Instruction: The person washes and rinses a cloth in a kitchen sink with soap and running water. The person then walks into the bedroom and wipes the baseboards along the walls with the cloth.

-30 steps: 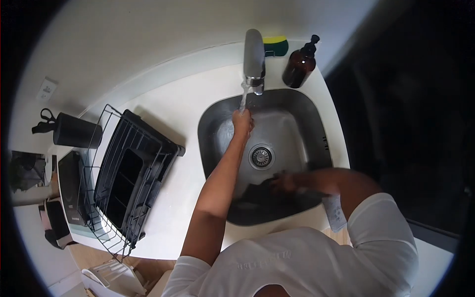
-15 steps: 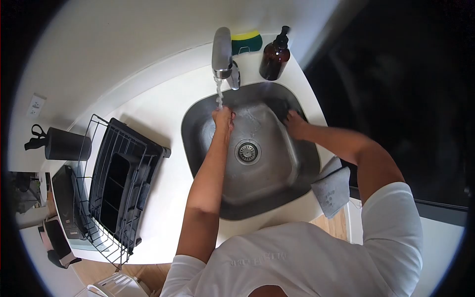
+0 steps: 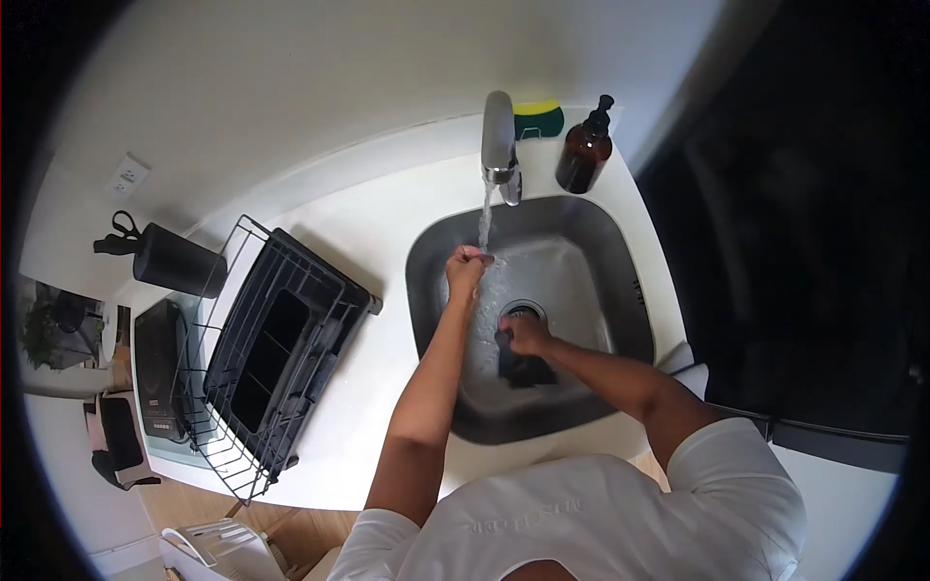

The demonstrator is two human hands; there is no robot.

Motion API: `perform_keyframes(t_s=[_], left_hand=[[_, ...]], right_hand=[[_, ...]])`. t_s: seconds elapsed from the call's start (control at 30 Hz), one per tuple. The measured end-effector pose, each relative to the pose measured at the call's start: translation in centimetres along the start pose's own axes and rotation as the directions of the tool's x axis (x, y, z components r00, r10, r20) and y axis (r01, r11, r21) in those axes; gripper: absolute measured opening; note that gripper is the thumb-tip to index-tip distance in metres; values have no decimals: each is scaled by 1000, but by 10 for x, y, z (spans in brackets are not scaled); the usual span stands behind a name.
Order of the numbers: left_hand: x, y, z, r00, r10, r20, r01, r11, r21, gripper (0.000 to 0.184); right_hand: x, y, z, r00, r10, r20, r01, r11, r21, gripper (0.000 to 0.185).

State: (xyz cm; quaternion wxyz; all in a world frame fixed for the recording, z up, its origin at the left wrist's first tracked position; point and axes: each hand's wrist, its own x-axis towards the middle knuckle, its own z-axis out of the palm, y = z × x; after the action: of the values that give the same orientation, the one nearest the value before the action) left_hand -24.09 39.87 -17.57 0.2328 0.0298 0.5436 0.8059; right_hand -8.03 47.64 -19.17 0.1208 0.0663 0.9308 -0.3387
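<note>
Water runs from the faucet into the steel sink. Just beneath the stream, my left hand is closed, its fingertips pinched together. Whatever is in that pinch, if anything, is too small to make out. My right hand is low in the basin, partly over the drain, with its fingers closed on a dark black object. Motion blur hides what kind of object it is; it lies below the hand near the sink floor.
A black wire dish rack stands left on the counter, by a black holder with scissors. Behind the sink are a sponge and an amber pump bottle. A grey cloth hangs at the right edge.
My right hand has moved from the sink's right wall toward me and left, with the black object. My left hand stays by the stream. The whole view has shifted.
</note>
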Motion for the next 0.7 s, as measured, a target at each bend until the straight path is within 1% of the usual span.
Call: perform_keyframes(t_s=[0.03, 0.07, 0.1, 0.13, 0.17, 0.2, 0.23, 0.27, 0.3, 0.33, 0.37, 0.4, 0.43, 0.47, 0.5, 0.53, 0.57, 0.6, 0.63, 0.67, 0.7], left_hand=[[-8, 13, 0, 997, -78, -28, 83, 974, 213, 11], [-17, 27, 2, 986, -148, -74, 165, 897, 409, 18], [-24, 38, 2, 966, -234, -110, 254, 779, 573, 30], [-25, 41, 2, 968, -223, -113, 247, 782, 572, 30], [-24, 45, 2, 928, -320, -193, 373, 778, 505, 35], [-24, 51, 5, 871, -415, -263, 491, 760, 426, 40], [-31, 63, 20, 801, -516, -305, 584, 785, 205, 42], [-26, 60, 18, 806, -506, -307, 575, 793, 203, 42], [-16, 46, 9, 813, -570, -120, 567, 822, -56, 41], [-6, 32, 0, 818, -569, 81, 564, 766, -309, 41], [3, 22, -8, 831, -539, 140, 549, 751, -368, 35], [15, 9, -15, 835, -532, 137, 541, 754, -372, 35], [26, -5, -21, 817, -576, 20, 526, 730, -436, 32], [31, -13, -22, 779, -620, -94, 502, 707, -498, 30], [16, 6, -3, 773, -593, -227, 474, 777, -415, 29], [12, 9, 5, 775, -590, -226, 470, 777, -418, 29], [9, 9, 11, 793, -568, -218, 422, 772, -475, 29], [6, 8, 17, 809, -547, -213, 376, 762, -528, 30], [5, 6, 25, 743, -622, -246, 423, 722, -547, 34], [1, 4, 30, 742, -622, -249, 423, 723, -546, 34], [-1, -7, 30, 766, -624, -155, 433, 678, -594, 39]], right_hand=[[7, -18, -23, 995, 52, -81, -56, 998, -41, 24], [16, -29, -40, 981, 101, -165, -115, 990, -79, 22], [31, -33, -50, 967, 75, -243, -91, 994, -57, 24], [44, -34, -58, 946, 50, -320, -64, 997, -36, 28], [56, -35, -68, 946, 37, -323, -52, 998, -40, 28], [68, -36, -78, 920, -100, -379, 108, 994, -2, 27], [77, -38, -84, 871, -228, -436, 266, 964, 27, 27], [84, -39, -90, 867, -240, -437, 277, 961, 22, 27], [90, -42, -96, 864, -324, -385, 390, 915, 106, 29], [94, -45, -101, 848, -410, -335, 488, 851, 195, 30], [92, -48, -107, 850, -434, -299, 505, 834, 224, 28], [89, -50, -111, 846, -442, -296, 511, 831, 220, 28], [85, -52, -113, 948, -245, -202, 318, 737, 596, 25], [82, -53, -111, 996, -84, -25, 64, 504, 861, 21], [83, -49, -105, 996, -88, -23, 65, 506, 860, 21], [87, -41, -96, 997, -26, -77, 81, 314, 946, 17], [90, -36, -90, 992, 45, -115, 110, 110, 988, 14], [90, -37, -85, 992, 43, -115, 110, 112, 988, 14], [91, -40, -79, 983, 138, -119, 108, 87, 990, 14], [92, -42, -75, 966, 232, -117, 106, 60, 993, 16], [91, -43, -77, 988, 146, -58, 75, -110, 991, 15]])
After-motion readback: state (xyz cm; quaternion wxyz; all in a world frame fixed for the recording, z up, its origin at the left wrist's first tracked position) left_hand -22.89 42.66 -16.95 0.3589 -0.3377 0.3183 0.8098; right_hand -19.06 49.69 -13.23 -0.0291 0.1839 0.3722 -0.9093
